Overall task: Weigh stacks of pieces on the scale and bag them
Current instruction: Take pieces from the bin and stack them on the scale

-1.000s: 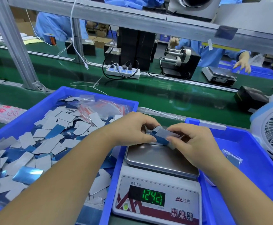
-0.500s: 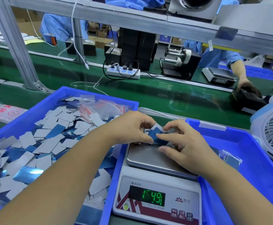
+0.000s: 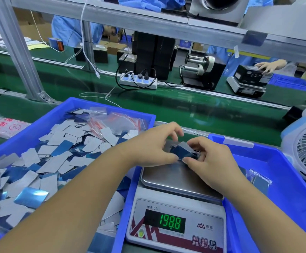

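Both hands (image 3: 181, 154) pinch a small dark-blue stack of pieces (image 3: 183, 152) over the scale (image 3: 177, 181), reading 198.8.

Both hands (image 3: 154, 145) (image 3: 210, 157) together (fingers curled).

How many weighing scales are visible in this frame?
2. One scale sits right in front of the person, between the two blue bins, reading 198.8. A second scale sits across the green belt at far right, under another worker's hand. Others may be hidden.

Scale (image 3: 176, 223) display (image 3: 170, 223) reads 198.8 in green; heading 电子天平 above it; red-printed bag (image 3: 6, 127) shows circled 2, other characters unclear
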Demonstrator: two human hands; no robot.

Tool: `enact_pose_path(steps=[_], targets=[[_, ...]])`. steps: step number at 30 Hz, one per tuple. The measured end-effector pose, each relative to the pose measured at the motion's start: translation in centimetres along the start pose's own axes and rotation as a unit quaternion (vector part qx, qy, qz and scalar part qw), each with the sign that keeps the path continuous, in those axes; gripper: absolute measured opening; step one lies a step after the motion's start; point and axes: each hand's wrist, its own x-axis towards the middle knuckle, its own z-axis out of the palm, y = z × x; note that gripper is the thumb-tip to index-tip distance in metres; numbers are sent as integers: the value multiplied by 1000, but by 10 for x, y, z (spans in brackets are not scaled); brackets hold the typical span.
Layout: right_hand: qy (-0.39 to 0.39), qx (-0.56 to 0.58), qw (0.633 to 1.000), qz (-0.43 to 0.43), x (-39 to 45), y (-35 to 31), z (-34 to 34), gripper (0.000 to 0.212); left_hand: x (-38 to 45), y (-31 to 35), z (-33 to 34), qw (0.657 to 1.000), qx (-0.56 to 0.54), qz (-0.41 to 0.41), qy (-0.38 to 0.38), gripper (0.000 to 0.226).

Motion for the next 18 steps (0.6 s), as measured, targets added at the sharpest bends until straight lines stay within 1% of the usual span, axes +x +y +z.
enact_pose_path(steps=[2,4,6,7,11,15,18], targets=[[4,-29,999,14,1,2,-1,26,-2,4,2,998,46,8,-35,74],[-9,-46,999,23,1,1,0,26,-3,8,7,985,143,-3,-101,90],[-18,-39,999,22,1,2,1,25,-4,9,11,962,229,-33,-143,96],[-20,-34,999,22,1,2,1,26,-5,9,12,958,242,-44,-151,96],[-22,-34,999,27,3,2,2,18,-6,13,9,966,199,-56,-158,96],[11,-17,999,42,4,4,1,20,-7,21,14,979,150,-43,-134,96],[-16,-32,998,43,4,3,5,26,-7,22,16,973,162,-62,-154,96]])
